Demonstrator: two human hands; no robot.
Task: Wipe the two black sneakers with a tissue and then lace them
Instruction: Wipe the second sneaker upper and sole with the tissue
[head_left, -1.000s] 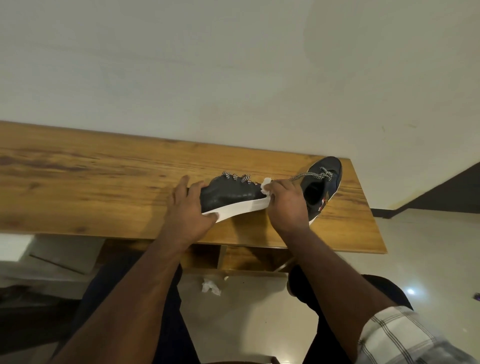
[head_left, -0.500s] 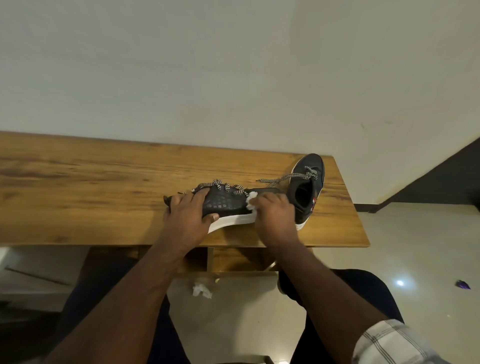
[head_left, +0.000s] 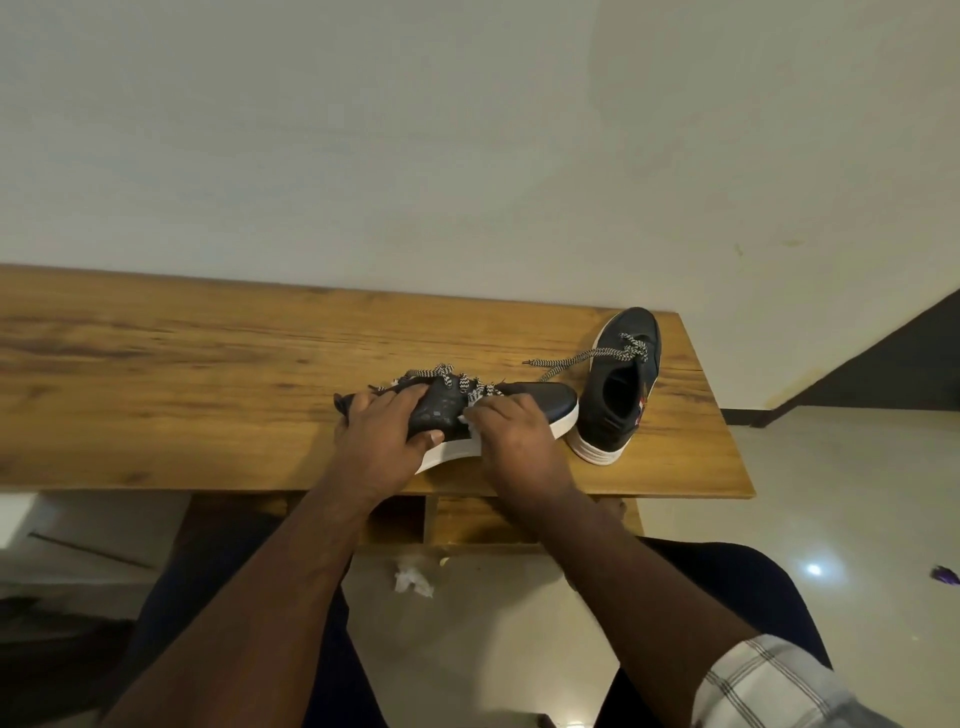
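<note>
The right hand (head_left: 519, 441) has slid its pinched tissue (head_left: 466, 420) leftward along the near black sneaker (head_left: 540, 402), which the left hand (head_left: 382, 441) grips at the heel to steady it on the wooden table (head_left: 156, 374).

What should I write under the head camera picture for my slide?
Left hand holds a sneaker on the table while the right hand wipes it with tissue.

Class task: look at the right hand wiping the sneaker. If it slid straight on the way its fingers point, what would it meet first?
The right hand points up and left across the held sneaker. Going straight on, it would probably first meet that shoe's checkered laces, though depth is hard to judge.
</note>
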